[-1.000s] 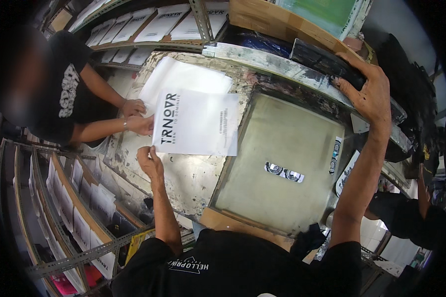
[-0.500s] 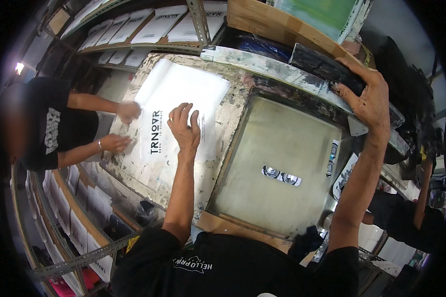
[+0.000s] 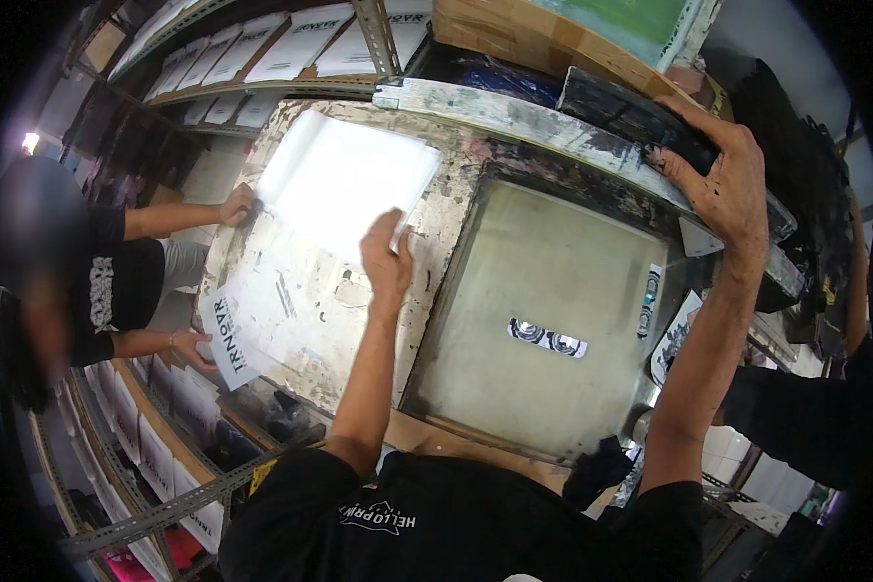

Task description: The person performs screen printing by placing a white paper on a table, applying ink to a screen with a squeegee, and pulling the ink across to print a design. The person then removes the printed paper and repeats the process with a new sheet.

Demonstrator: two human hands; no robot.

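Observation:
My left hand is at the lower right edge of a stack of blank white sheets, fingers bent together and seemingly pinching the top sheet's edge. The sheets lie on a worn, paint-flecked board. My right hand is wrapped round the right end of a black, ink-stained bar, thumb on the near side. That bar lies along a white, paint-smeared rail. Between my arms sits a framed printing screen with pale mesh. At left, a co-worker's hand holds a printed white sheet.
The co-worker's other hand rests near the sheets' left edge. Shelves of printed sheets stand at the back left, more racks at the lower left. A cardboard box lies behind the rail. Another person is at right.
The printed sheet has left the stack and moved left and nearer in the co-worker's hand, baring blank white. My left hand has moved right and closed at the sheets' edge. My right hand stays put.

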